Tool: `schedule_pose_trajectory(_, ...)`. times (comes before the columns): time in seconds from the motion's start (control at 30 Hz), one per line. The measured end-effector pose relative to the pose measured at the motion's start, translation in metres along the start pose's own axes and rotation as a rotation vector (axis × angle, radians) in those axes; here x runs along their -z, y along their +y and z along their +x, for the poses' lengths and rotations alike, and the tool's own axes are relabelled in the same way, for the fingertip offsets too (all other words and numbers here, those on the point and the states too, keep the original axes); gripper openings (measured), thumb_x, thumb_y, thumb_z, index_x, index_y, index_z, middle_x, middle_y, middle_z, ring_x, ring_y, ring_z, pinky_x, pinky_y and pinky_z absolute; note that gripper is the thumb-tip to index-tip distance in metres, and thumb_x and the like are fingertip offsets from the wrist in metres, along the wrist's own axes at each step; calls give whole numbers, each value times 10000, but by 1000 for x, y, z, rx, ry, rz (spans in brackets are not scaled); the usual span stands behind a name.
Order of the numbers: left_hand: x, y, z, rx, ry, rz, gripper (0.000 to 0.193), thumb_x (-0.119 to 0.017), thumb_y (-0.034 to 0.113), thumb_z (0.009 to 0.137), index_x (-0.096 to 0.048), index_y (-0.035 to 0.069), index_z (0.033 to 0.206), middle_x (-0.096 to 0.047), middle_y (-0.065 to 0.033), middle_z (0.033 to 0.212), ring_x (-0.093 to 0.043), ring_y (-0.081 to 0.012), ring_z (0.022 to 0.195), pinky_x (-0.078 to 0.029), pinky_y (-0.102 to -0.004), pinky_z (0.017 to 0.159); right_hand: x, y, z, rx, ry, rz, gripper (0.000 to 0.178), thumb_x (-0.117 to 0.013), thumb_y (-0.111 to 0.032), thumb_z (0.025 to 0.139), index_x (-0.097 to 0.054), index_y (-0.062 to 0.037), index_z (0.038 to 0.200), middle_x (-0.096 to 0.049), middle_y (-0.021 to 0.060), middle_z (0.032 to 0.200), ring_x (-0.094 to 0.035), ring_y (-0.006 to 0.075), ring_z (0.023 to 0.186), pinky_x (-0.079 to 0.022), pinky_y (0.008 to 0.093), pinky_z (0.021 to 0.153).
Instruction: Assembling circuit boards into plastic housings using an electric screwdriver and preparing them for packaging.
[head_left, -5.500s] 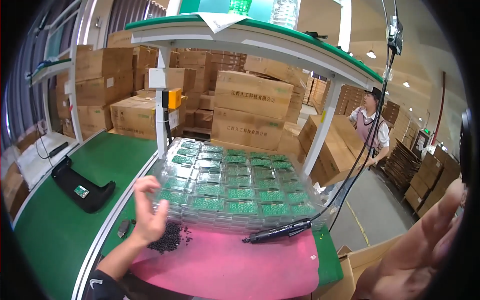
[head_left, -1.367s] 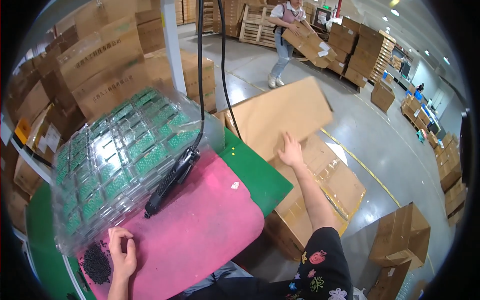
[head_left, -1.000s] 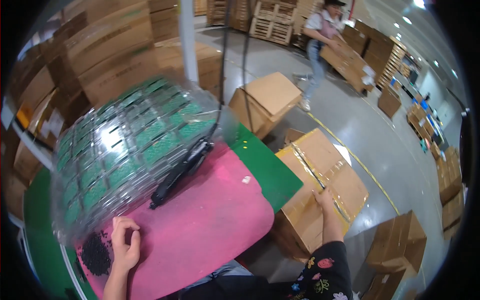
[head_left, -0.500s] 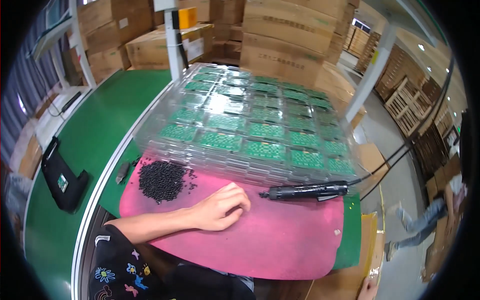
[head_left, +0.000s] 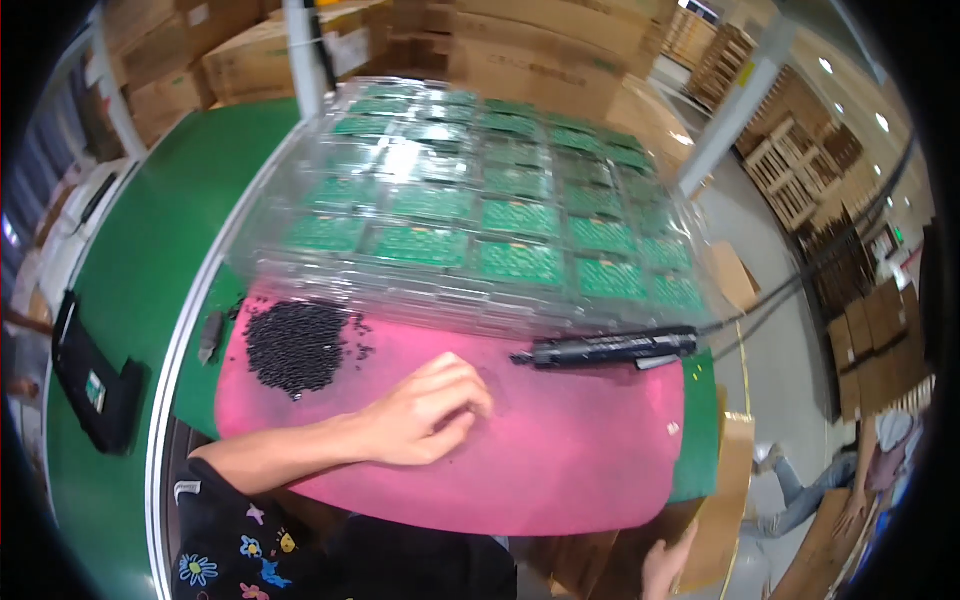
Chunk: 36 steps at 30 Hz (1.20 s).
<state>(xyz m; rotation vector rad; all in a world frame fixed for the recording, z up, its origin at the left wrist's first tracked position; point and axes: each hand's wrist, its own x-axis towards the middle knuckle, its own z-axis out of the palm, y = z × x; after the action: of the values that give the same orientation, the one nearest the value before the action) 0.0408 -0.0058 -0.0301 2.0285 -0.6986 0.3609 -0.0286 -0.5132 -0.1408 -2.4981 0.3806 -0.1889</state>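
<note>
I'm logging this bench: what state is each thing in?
Left hand: loosely curled, nothing visible in it
Right hand: partly in view, grip unclear
Clear trays: stacked, loaded with green boards
Power screwdriver: lying on its side, untouched
Small black pieces: loose, heaped
Pink mat: spread flat
Black housing: lying down

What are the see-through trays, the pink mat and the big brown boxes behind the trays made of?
See-through trays: probably shiny plastic, since they're clear and catch bright glare. Pink mat: dull and flat with rounded corners, maybe rubber or soft plastic. Big brown boxes: matte, most likely cardboard, with flat tan sides.
</note>
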Motion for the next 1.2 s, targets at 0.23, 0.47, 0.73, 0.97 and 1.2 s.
schedule_pose_trajectory(0.23, 7, -5, -3, 87, -1, 87, 168, -590, -58, 746, -579, 36, 885, -591, -94, 864, -552, -259, 841, -420, -370, 789, -27, -77, -8, 131, 245, 71, 675, -432, 98, 736, -375, 62, 1407, -428, 282, 1393, -397, 410, 1330, -281, 416, 1134)
schedule_pose_trajectory(0.47, -10, 14, 3, 22, -26, 204, 201, -640, 16, 699, -572, 28, 888, -581, -122, 877, -538, -300, 828, -421, -406, 818, 27, -79, -3, 6, 19, -354, 583, -629, -121, 824, -412, 35, 1342, -608, 250, 1071, -634, 432, 856, -528, 489, 764)
schedule_pose_trajectory(0.73, -178, 111, 127, -654, -489, 141, 435, -643, 128, 771, -595, 44, 1195, -594, -80, 1176, -541, -227, 1150, -433, -365, 935, 21, -94, -36, 27, 133, -605, 802, -699, -211, 779, -309, 123, 1395, -507, 239, 1213, -566, 351, 1018, -482, 422, 844)
schedule_pose_trajectory(0.97, -355, 85, 182, -737, -854, 656, 224, -632, 182, 794, -622, 104, 1004, -646, -20, 1043, -573, -167, 1051, -429, -310, 890, -75, -76, -94, 231, 221, -69, 675, -668, -153, 780, -403, -21, 1387, -405, 248, 1352, -381, 396, 1267, -305, 477, 1085)
schedule_pose_trajectory(1.2, -373, 69, 180, -867, -551, 366, 342, -778, 205, 685, -577, 111, 946, -593, 0, 899, -561, -169, 969, -432, -317, 838, -235, 165, -125, -988, 840, 1603, 70, -570, -41, 839, -558, -78, 780, -584, 55, 879, -581, 184, 908, -463, 350, 937)
